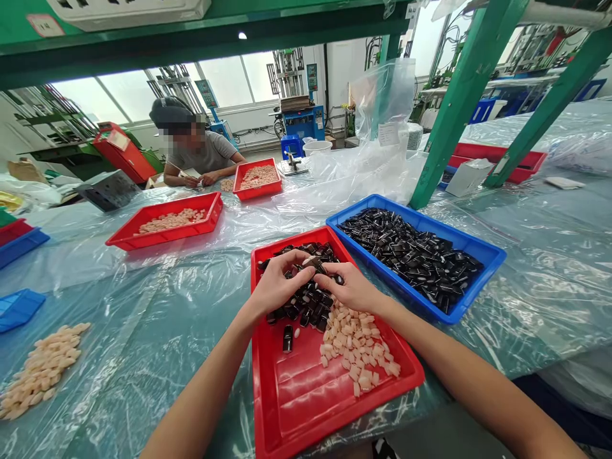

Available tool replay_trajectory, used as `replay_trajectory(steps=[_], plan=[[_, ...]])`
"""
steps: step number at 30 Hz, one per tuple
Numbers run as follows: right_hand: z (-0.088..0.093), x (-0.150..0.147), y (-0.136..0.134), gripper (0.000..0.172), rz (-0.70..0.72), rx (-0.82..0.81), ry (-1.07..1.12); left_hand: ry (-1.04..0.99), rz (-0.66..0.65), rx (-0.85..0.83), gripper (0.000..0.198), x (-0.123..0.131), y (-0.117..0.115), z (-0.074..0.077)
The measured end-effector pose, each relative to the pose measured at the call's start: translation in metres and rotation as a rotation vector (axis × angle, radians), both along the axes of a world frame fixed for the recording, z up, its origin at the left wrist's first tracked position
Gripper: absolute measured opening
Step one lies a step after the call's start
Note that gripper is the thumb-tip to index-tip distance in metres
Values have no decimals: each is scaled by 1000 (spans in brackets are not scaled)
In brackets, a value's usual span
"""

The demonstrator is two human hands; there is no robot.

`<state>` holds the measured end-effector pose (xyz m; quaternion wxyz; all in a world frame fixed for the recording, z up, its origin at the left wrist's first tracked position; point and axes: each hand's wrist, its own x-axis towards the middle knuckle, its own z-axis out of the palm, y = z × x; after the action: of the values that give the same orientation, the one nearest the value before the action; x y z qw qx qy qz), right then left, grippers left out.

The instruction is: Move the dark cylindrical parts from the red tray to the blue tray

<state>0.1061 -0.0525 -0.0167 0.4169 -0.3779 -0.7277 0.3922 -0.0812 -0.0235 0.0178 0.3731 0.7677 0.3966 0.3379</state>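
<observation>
My left hand [281,282] and my right hand [352,288] meet over the far half of a red tray [310,389]. Between their fingertips is a small glossy black piece [313,262], pinched from both sides and partly covered by the fingers. A heap of similar black pieces [310,305] lies under the hands. Beside it, toward the near right, is a pile of small pale pinkish pieces [356,344]. One black piece [287,338] lies apart on the tray floor, with a small whitish oval bit [297,333] close by.
A blue tray [492,258] full of black pieces [411,248] adjoins at the right. Farther off are two red trays [119,237] [258,193] of pale pieces and a seated person [201,150]. Pale pieces [43,370] lie on the left. Green posts [459,102] rise behind.
</observation>
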Motion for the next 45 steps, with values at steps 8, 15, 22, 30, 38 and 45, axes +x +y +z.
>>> replay_trajectory(steps=[8,15,22,30,38,45], plan=[[-4,1,-3,31,-196,248,-404,133,-5,186,22,-10,-11,24],[-3,4,-5,29,-208,383,-591,166,-38,32,23,-20,-11,31],[-4,4,-5,30,-175,433,-665,166,-85,-69,21,-22,-8,28],[-5,7,-5,31,-172,485,-663,23,-66,-168,7,-14,-7,22],[-6,9,-3,31,-171,502,-623,-10,18,-179,9,-8,-12,15],[-3,9,-5,34,-171,485,-559,-57,61,-199,9,-7,-12,18]])
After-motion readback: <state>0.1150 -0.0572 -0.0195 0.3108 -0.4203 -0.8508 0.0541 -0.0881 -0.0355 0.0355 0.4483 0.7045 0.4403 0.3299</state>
